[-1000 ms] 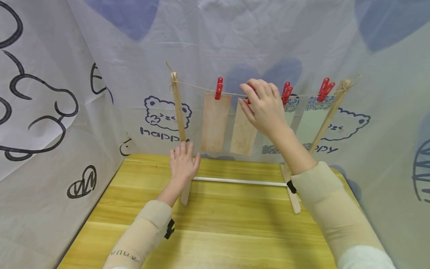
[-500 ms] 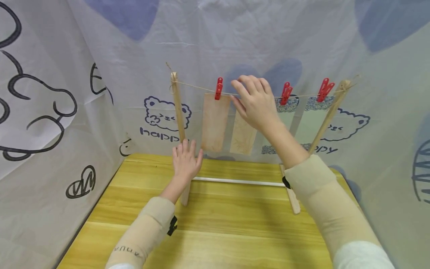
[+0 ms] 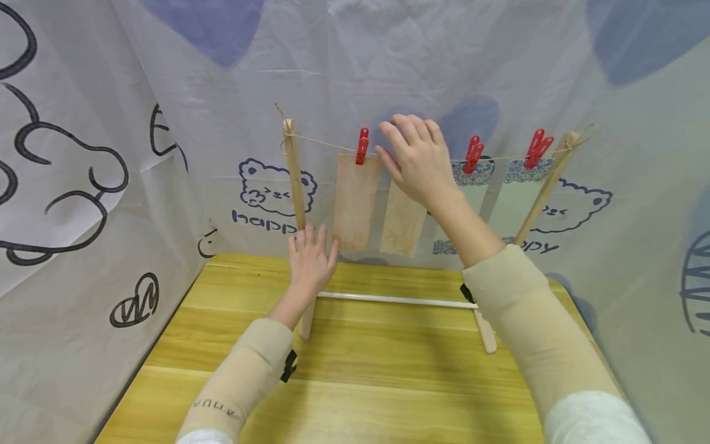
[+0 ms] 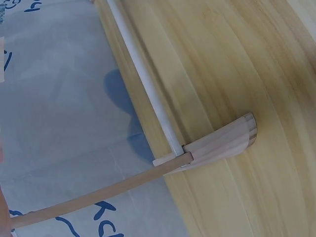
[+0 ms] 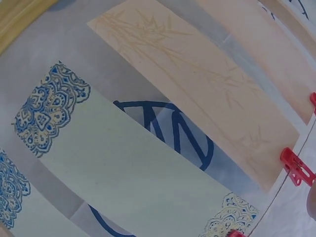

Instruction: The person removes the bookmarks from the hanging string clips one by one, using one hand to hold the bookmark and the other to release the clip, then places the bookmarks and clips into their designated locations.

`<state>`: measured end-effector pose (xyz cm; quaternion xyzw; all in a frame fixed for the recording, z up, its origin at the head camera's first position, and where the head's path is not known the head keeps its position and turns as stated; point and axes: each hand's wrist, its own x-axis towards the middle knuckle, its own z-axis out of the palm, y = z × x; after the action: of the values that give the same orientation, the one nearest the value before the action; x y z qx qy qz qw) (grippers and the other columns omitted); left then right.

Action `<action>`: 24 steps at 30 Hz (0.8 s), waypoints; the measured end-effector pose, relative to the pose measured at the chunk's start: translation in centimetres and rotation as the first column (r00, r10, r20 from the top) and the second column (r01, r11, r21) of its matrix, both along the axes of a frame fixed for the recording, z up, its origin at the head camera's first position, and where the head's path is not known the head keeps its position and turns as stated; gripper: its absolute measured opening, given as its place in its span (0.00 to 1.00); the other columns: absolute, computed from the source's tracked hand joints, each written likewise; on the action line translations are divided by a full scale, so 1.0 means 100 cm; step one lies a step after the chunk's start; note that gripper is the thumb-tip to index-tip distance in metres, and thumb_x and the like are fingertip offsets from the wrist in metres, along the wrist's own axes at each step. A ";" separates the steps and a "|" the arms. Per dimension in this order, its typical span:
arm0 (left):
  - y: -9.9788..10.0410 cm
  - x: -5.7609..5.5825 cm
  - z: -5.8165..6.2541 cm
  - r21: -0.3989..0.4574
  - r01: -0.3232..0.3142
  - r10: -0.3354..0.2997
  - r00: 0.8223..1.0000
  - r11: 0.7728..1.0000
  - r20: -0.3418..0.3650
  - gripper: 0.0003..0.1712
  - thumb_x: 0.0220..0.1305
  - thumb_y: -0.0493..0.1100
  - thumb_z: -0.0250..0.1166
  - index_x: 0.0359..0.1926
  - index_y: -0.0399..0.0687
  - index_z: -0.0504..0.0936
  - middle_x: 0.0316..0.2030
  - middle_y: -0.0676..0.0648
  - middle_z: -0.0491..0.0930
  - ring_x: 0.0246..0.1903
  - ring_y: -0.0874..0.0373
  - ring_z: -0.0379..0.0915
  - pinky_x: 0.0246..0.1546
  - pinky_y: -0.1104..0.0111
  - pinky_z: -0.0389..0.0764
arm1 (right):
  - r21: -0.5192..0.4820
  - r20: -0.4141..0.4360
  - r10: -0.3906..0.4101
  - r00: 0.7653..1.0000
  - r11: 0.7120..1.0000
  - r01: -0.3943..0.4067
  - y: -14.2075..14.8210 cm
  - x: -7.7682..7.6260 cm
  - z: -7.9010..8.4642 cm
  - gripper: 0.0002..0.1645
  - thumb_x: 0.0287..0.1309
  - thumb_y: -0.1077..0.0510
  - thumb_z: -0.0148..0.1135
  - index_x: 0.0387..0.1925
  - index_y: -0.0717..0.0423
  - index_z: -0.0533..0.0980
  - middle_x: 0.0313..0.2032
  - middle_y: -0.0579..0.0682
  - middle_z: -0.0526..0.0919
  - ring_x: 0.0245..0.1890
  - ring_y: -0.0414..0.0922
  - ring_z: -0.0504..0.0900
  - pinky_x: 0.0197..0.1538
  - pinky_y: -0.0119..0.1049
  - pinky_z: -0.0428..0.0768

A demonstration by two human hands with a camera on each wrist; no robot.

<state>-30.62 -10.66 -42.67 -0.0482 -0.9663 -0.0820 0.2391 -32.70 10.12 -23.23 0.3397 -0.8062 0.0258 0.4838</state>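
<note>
One left hand [image 3: 312,262]: fingers spread wide by slim wooden post [image 3: 296,179], centre-left!
Right hand [image 3: 418,160]: fingers parted, upper centre, just beside red plastic clip [image 5: 296,168].
Dark-blue lettering [image 3: 264,222]: "happ", centre-left.

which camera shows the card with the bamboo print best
The right wrist view: the bamboo-print card shows nearly whole, its print clear, with a red clothespin at one end. In the head view, the right hand hides its upper part. The left wrist view shows no part of it I can identify.

Cloth-walled booth [image 3: 61,345], cartoon-printed sheets [image 3: 355,68] behind and beside a wood-grain table [image 3: 388,394].
</note>
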 end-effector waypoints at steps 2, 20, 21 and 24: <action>0.001 -0.001 0.001 0.002 0.000 0.000 1.000 1.000 0.008 0.31 0.68 0.59 0.34 0.62 0.47 0.61 0.57 0.38 0.60 0.52 0.44 0.56 0.55 0.53 0.54 | 0.005 0.011 -0.014 1.000 1.000 0.014 0.000 -0.002 0.000 0.22 0.67 0.47 0.44 0.53 0.56 0.69 0.51 0.56 0.72 0.54 0.53 0.67 0.56 0.47 0.60; 0.009 -0.007 0.003 0.008 0.012 -0.012 1.000 1.000 -0.003 0.30 0.68 0.58 0.33 0.63 0.46 0.61 0.59 0.38 0.61 0.56 0.43 0.55 0.58 0.50 0.51 | 0.081 0.128 -0.091 0.988 0.993 0.081 -0.014 -0.007 0.011 0.28 0.65 0.41 0.43 0.58 0.53 0.66 0.54 0.54 0.71 0.57 0.51 0.66 0.59 0.45 0.58; 0.009 -0.007 0.003 0.009 0.014 -0.013 1.000 1.000 -0.007 0.30 0.68 0.58 0.33 0.62 0.46 0.61 0.59 0.38 0.61 0.56 0.43 0.55 0.58 0.50 0.51 | 0.086 0.139 -0.100 0.985 0.992 0.088 -0.014 -0.007 0.012 0.28 0.66 0.40 0.42 0.58 0.53 0.66 0.54 0.54 0.71 0.57 0.51 0.66 0.59 0.45 0.58; 0.010 -0.007 0.003 0.011 0.012 -0.012 1.000 1.000 -0.009 0.30 0.69 0.57 0.33 0.62 0.45 0.61 0.58 0.38 0.61 0.56 0.43 0.55 0.58 0.50 0.51 | 0.109 0.171 -0.126 0.977 0.988 0.109 -0.016 -0.008 0.013 0.29 0.66 0.40 0.41 0.59 0.52 0.65 0.55 0.53 0.70 0.57 0.50 0.65 0.60 0.45 0.58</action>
<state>-31.32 -9.62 -42.37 -0.0532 -0.9645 -0.0884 0.2430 -33.50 8.49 -21.94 0.3113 -0.8650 -0.0126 0.3934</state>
